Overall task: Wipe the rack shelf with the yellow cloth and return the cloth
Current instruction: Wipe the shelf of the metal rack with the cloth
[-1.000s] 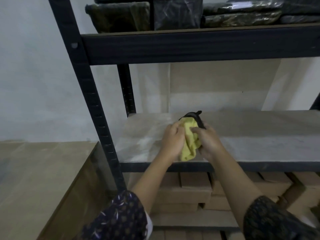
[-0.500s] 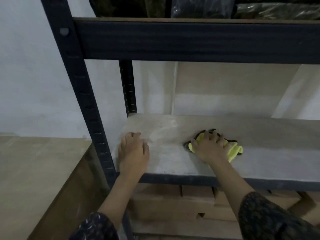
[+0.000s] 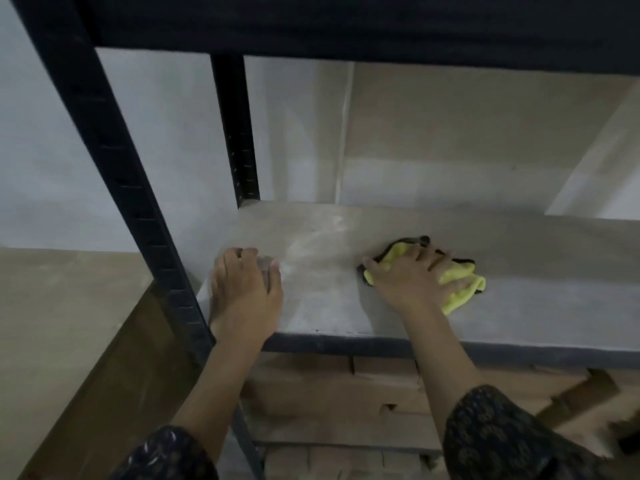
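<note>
Wiping is judged to be under way: the yellow cloth (image 3: pixel 462 284) is pressed onto the grey shelf (image 3: pixel 554 306) by the right hand (image 3: pixel 412 282), whose fingers are spread flat over it, near the middle of the board; the left hand (image 3: pixel 246 289) is laid flat and empty at the shelf's left end, beside the black upright (image 3: pixel 114 168); pale smears are seen between the hands; the stretch to the right appears untouched, and the cloth is not yet returned

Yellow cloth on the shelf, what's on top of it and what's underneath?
The right hand lies spread on the yellow cloth, pressing it onto the grey shelf. The shelf patch beneath is covered and cannot be seen.
</note>
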`<state>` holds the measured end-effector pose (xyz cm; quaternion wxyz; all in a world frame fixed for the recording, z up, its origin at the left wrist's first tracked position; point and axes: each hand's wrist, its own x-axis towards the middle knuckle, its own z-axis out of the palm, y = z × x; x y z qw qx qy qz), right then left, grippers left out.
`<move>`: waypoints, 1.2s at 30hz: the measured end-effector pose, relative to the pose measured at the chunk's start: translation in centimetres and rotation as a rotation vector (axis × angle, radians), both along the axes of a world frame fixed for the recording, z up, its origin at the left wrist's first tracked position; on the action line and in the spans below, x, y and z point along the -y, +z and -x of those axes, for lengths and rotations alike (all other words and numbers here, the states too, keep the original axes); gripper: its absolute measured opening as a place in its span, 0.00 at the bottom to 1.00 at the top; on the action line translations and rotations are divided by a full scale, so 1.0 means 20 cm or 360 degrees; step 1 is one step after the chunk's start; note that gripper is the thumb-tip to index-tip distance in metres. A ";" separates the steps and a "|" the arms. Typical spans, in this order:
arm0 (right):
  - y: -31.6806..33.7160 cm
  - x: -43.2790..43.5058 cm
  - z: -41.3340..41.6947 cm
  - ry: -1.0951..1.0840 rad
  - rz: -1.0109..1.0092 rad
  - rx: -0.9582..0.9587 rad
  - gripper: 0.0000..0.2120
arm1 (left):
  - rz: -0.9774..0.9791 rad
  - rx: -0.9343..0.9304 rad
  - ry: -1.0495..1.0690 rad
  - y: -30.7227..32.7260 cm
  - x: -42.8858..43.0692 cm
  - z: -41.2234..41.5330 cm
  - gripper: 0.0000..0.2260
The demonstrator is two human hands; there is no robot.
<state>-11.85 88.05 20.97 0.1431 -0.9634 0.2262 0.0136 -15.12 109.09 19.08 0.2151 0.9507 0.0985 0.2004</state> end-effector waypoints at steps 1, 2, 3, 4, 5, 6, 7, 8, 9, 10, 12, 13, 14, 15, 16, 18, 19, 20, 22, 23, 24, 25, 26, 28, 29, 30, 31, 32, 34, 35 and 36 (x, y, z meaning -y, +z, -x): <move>-0.01 0.00 0.01 -0.0008 -0.0039 0.0032 0.48 | -0.0002 -0.0004 0.0004 0.00 0.00 0.00 0.19; -0.01 0.00 0.02 -0.0024 -0.0082 0.0081 0.48 | -0.0005 -0.0004 0.0005 0.00 0.00 0.00 0.19; -0.01 0.00 0.02 -0.0040 -0.0118 0.0138 0.47 | -0.0007 -0.0002 0.0001 -0.01 0.00 0.00 0.19; -0.01 0.00 0.02 -0.0048 -0.0145 0.0196 0.45 | -0.0010 -0.0005 -0.0003 -0.01 0.00 0.00 0.19; -0.01 0.00 0.00 -0.0052 -0.0165 0.0250 0.42 | -0.0015 -0.0013 -0.0008 -0.01 0.00 0.00 0.19; -0.01 0.00 -0.02 -0.0051 -0.0180 0.0300 0.40 | -0.0021 -0.0023 -0.0013 -0.01 0.00 0.00 0.19; -0.01 0.00 -0.05 -0.0046 -0.0196 0.0347 0.38 | -0.0024 -0.0034 -0.0018 -0.01 0.00 0.00 0.20; -0.01 0.00 -0.09 -0.0035 -0.0224 0.0384 0.37 | -0.0028 -0.0046 -0.0023 -0.02 0.00 0.00 0.20; -0.01 0.01 -0.14 -0.0024 -0.0257 0.0399 0.36 | -0.0032 -0.0055 -0.0027 -0.02 0.00 0.00 0.20; 0.00 0.01 -0.20 -0.0014 -0.0282 0.0400 0.36 | -0.0037 -0.0059 -0.0029 -0.03 0.00 0.00 0.20; 0.00 0.02 -0.32 0.0021 -0.0318 0.0423 0.32 | -0.0035 -0.0049 -0.0025 -0.03 0.00 0.01 0.20; 0.00 0.02 -0.38 0.0063 -0.0326 0.0444 0.30 | -0.0028 -0.0040 -0.0022 -0.03 0.00 0.01 0.19; 0.01 0.01 -0.43 0.0117 -0.0317 0.0450 0.28 | -0.0019 -0.0036 -0.0019 -0.03 0.00 0.01 0.19; 0.01 0.00 -0.47 0.0179 -0.0308 0.0444 0.26 | -0.0005 -0.0035 -0.0019 -0.03 0.00 0.01 0.18; 0.01 -0.01 -0.51 0.0251 -0.0296 0.0422 0.24 | 0.0017 -0.0034 -0.0020 -0.02 0.01 0.01 0.18; 0.03 -0.06 -0.57 0.0384 -0.0268 0.0385 0.22 | 0.0064 -0.0019 -0.0020 -0.02 0.01 0.01 0.17; 0.03 -0.08 -0.59 0.0438 -0.0243 0.0388 0.22 | 0.0076 -0.0010 -0.0022 -0.02 0.01 0.01 0.17; 0.04 -0.09 -0.60 0.0491 -0.0185 0.0391 0.21 | 0.0084 -0.0003 -0.0027 -0.02 0.01 0.01 0.17; 0.04 -0.11 -0.60 0.0644 -0.0050 0.0408 0.20 | 0.0100 0.0001 -0.0035 -0.02 0.00 0.02 0.18; 0.03 -0.11 -0.59 0.0750 -0.0065 0.0415 0.21 | 0.0101 0.0004 -0.0038 -0.01 0.01 0.02 0.18; 0.03 -0.12 -0.55 0.0857 -0.0158 0.0406 0.21 | 0.0095 0.0008 -0.0043 -0.01 0.01 0.02 0.18; 0.04 -0.12 -0.50 0.0961 -0.0311 0.0402 0.21 | 0.0082 0.0003 -0.0044 -0.01 0.01 0.01 0.18; 0.05 -0.13 -0.43 0.1044 -0.0472 0.0392 0.20 | 0.0071 -0.0012 -0.0038 -0.01 0.01 0.01 0.19; 0.07 -0.16 -0.30 0.1160 -0.0715 0.0295 0.19 | 0.0049 -0.0035 -0.0026 -0.01 0.01 0.01 0.19; 0.09 -0.17 -0.24 0.1214 -0.0773 0.0252 0.18 | 0.0038 -0.0033 -0.0028 -0.01 0.01 0.01 0.19; 0.11 -0.17 -0.20 0.1234 -0.0837 0.0262 0.18 | 0.0031 -0.0032 -0.0031 -0.01 0.01 0.01 0.19; 0.14 -0.15 -0.18 0.1205 -0.0949 0.0349 0.18 | 0.0031 -0.0035 -0.0035 -0.02 0.01 0.00 0.19; 0.17 -0.13 -0.18 0.1096 -0.1135 0.0466 0.18 | 0.0037 -0.0038 -0.0037 -0.02 0.00 0.00 0.19; 0.21 -0.04 -0.27 0.0699 -0.1268 0.0752 0.19 | 0.0071 -0.0048 -0.0021 -0.02 0.00 0.00 0.18; 0.21 0.00 -0.33 0.0538 -0.1076 0.0835 0.20 | 0.0092 -0.0050 -0.0013 -0.02 0.01 0.00 0.18; 0.20 0.03 -0.38 0.0455 -0.0859 0.0806 0.21 | 0.0104 -0.0040 -0.0011 -0.02 0.01 0.00 0.18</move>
